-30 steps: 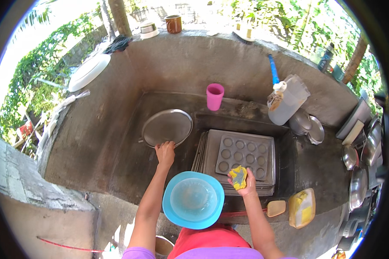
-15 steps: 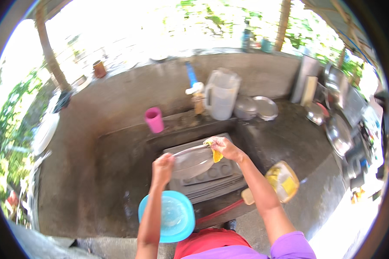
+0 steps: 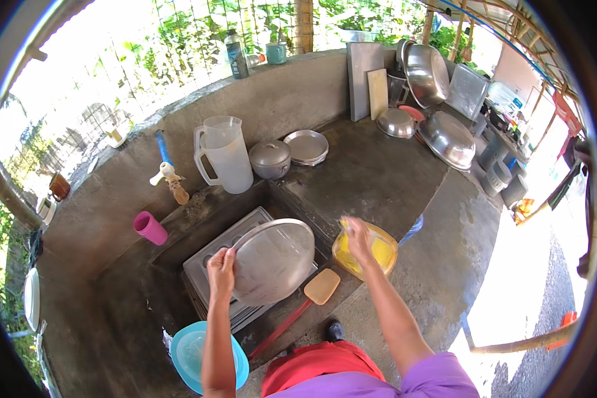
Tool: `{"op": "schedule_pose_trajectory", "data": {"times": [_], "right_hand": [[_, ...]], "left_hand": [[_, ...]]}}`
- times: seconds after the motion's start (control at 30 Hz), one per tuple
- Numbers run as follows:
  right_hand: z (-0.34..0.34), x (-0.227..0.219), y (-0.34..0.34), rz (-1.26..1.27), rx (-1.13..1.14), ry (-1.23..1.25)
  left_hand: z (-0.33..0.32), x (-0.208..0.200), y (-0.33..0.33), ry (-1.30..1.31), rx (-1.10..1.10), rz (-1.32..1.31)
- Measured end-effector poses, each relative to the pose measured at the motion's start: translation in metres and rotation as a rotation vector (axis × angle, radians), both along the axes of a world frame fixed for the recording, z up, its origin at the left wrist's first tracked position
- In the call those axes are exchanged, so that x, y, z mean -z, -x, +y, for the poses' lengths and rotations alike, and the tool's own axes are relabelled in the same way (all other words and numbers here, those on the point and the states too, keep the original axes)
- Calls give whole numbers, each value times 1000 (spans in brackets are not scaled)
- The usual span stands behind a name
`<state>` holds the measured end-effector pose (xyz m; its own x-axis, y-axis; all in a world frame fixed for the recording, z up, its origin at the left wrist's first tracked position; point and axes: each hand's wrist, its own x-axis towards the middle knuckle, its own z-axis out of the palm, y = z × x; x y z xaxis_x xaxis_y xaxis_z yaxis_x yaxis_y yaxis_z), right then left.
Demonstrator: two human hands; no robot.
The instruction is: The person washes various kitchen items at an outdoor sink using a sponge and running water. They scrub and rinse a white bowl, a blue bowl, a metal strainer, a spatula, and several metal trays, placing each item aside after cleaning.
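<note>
My left hand [image 3: 220, 268] is closed on the near-left rim of an oval metal tray [image 3: 275, 265], which it holds tilted over the sink. Under the tray, a grey ridged panel [image 3: 199, 260] lies in the sink basin. My right hand [image 3: 358, 240], smeared by motion, is over a yellowish plastic container [image 3: 386, 266] on the counter. A bit of yellow cloth [image 3: 344, 224] shows at its fingertips. Below my left forearm sits a light-blue basin [image 3: 194, 358]. Between the tray and the container lies a brush with a red handle [image 3: 282, 328] and a tan head [image 3: 322, 286].
Behind the sink stand a pink cup [image 3: 150, 228], a tap [image 3: 167, 174], a clear pitcher [image 3: 225, 156], a lidded pot [image 3: 270, 159] and stacked plates [image 3: 307, 146]. Metal basins [image 3: 446, 139] and boards [image 3: 365, 81] lean at the far right along a concrete wall [image 3: 298, 96].
My right hand has left the tray's rim and moved right, over the yellowish container. The tray stays in my left hand, its broad face now showing. My view has swung to the right.
</note>
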<state>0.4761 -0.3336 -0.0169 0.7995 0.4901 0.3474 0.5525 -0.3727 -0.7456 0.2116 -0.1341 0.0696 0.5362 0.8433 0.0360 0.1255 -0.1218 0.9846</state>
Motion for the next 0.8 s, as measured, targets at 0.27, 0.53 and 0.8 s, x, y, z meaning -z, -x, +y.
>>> {"op": "schedule_pose_trajectory", "data": {"times": [0.27,0.53,0.8], "right_hand": [[-60,-1,-15,10,-67,77],[-12,-50,-5,-249,-199,76],[-29,-16,-4,29,-262,-15]], "left_hand": [[-16,5,-42,189,136,-190],[-27,-3,-51,225,209,-179],[-40,-10,-49,42,228,-58]]}}
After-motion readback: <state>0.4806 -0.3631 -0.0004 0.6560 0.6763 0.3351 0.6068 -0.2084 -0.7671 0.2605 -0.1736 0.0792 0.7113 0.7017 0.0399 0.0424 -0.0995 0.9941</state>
